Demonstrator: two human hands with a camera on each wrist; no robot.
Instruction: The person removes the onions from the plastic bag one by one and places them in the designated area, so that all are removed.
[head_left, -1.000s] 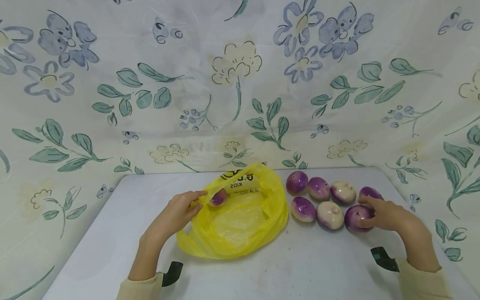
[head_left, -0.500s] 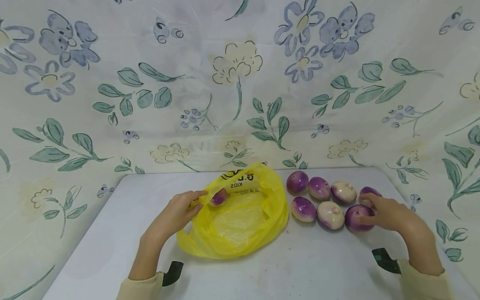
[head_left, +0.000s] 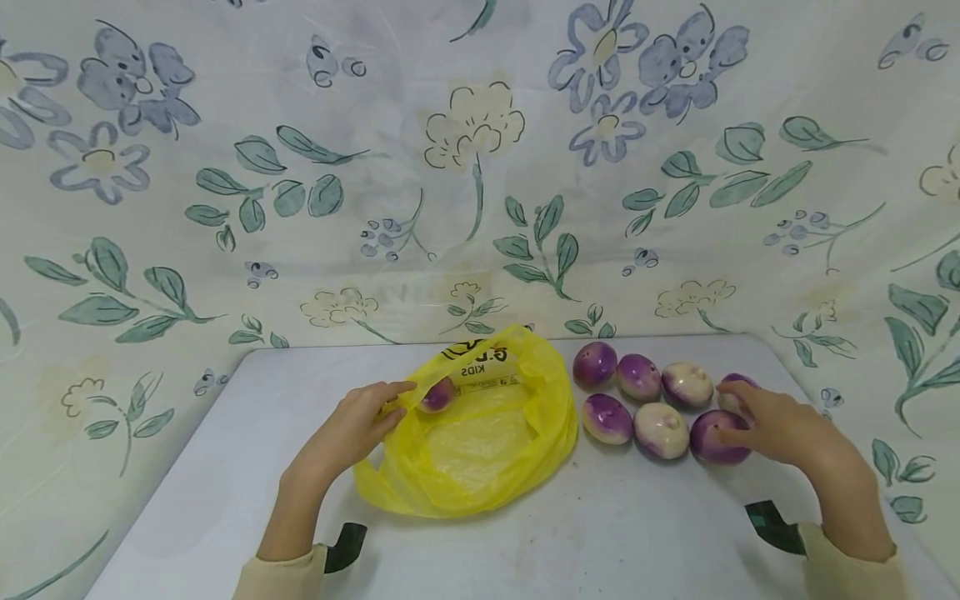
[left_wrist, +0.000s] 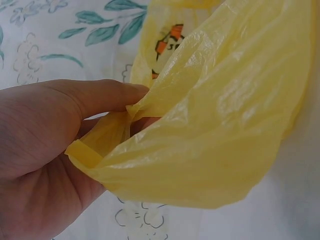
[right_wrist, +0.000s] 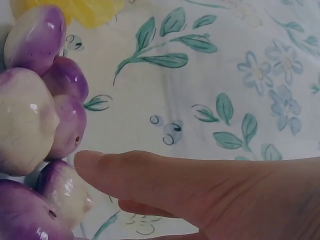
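At the left rim of a yellow plastic bag (head_left: 480, 450), my left hand (head_left: 354, 429) pinches the film. In the left wrist view the thumb (left_wrist: 117, 95) lies on the folded edge, and the bag covers part of the other fingers. One purple turnip (head_left: 437, 396) shows inside the bag's mouth. My right hand (head_left: 776, 425) is at the right end of a group of glossy purple-and-white turnips. Its fingers reach over the back right turnip (head_left: 733, 403), and the thumb overlaps the front right turnip (head_left: 720, 437). In the right wrist view the nearest finger (right_wrist: 115, 167) is stretched out beside the turnips.
More turnips stand in two rows between the bag and my right hand, among them a whitish turnip (head_left: 661, 431) in the front row and a purple turnip (head_left: 595, 365) at the back left. Behind the white table (head_left: 585, 533) hangs a floral sheet (head_left: 420, 167).
My right hand has drifted slightly to the right, its thumb uncovering a bit more of the front right turnip. The left hand and the bag have stayed in place.
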